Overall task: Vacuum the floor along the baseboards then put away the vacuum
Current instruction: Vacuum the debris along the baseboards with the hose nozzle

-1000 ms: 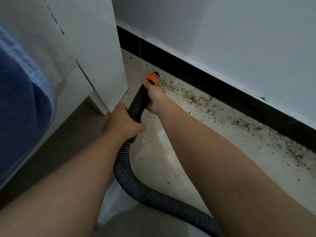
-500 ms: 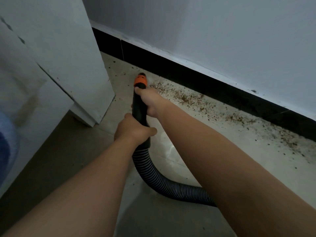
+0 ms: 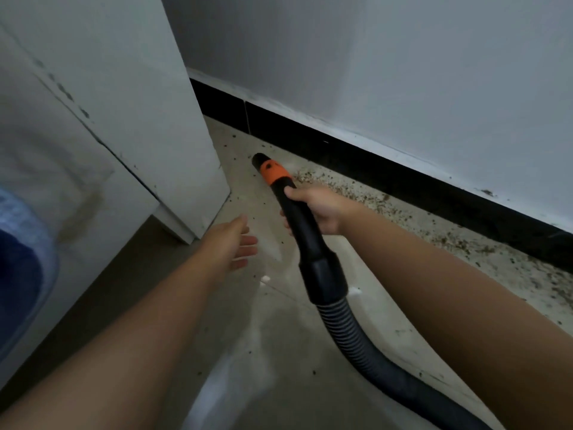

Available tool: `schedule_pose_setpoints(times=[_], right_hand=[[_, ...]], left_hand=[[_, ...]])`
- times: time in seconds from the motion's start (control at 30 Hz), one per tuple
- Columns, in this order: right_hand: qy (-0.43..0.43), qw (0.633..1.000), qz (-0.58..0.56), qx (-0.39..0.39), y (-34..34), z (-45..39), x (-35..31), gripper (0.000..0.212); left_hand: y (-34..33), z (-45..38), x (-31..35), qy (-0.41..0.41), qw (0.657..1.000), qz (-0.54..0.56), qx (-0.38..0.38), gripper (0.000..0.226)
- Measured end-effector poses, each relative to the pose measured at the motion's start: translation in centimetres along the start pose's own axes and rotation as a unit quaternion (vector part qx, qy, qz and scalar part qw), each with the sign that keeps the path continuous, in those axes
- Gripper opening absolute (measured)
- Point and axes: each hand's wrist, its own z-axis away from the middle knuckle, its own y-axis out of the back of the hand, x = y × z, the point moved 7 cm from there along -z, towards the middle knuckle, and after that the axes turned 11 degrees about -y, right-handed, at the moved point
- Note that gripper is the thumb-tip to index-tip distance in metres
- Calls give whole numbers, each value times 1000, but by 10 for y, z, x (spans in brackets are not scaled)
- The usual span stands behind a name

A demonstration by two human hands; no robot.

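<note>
From the head view, the right hand (image 3: 319, 209) is gripping the black vacuum nozzle (image 3: 297, 218), fingers wrapping round the tube just below its orange collar (image 3: 274, 172). The nozzle's open black tip is pointing up and left toward the corner, sitting near the floor (image 3: 279, 336); whether it is touching the floor cannot be told. The ribbed hose (image 3: 344, 333) is running down from the nozzle's thick cuff and curving off toward the lower right edge.

The left hand (image 3: 235, 243) is hovering just left of the nozzle, apart from it, fingers lying straight and relaxed and holding nothing.

The floor is showing pale, glossy tile with a bright glare streak down the middle. A band of brown crumbs (image 3: 403, 218) is lying along the black baseboard (image 3: 372, 169), stretching from beside the orange collar to the right edge. Above the baseboard a white wall (image 3: 403, 72) is rising. A white cabinet (image 3: 139, 103) is standing at the left, its corner reaching close to the baseboard. Blue cloth (image 3: 21, 259) is filling the far left edge.
</note>
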Motion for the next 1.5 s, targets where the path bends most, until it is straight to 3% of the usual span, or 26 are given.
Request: schedule_pose_setpoints(times=[0.23,0.33,0.43,0.6,0.73,0.83,0.9,1.1,1.3,1.37,1.5], right_hand=[[5,995,32,-90,30,36,24,16],[-13,985,56,-160,31,47,40,26],[-4,982,55,-178,32,53,46,29],[-34,964,148,-217,46,62,70,67],[-45,948,246,-198,56,71,80,60],[-29,942,277,-186,55,69,81,103],[-31,937,287,-198,53,69,85,114],[-28,965,173,-197,48,56,100,71],[-23,975,180,-127,60,63,89,49],[-36,974,195,-113,65,62,84,47],[-42,975,200,-87,60,53,71,19]], left_hand=[[-43,-14,12,24,991,130,-22,59],[-63,-15,22,19,985,170,-28,40],[-75,-14,30,0,983,185,-6,19],[-75,-20,49,-41,983,176,4,15],[-56,-25,49,-15,971,235,36,16],[-51,-28,46,-6,961,274,46,22],[-42,-34,43,-7,963,261,70,32],[-23,-44,29,9,957,264,117,53],[-80,-12,33,20,974,225,-21,32],[-94,-10,31,29,980,191,-36,37],[-105,-19,27,36,985,167,-20,46]])
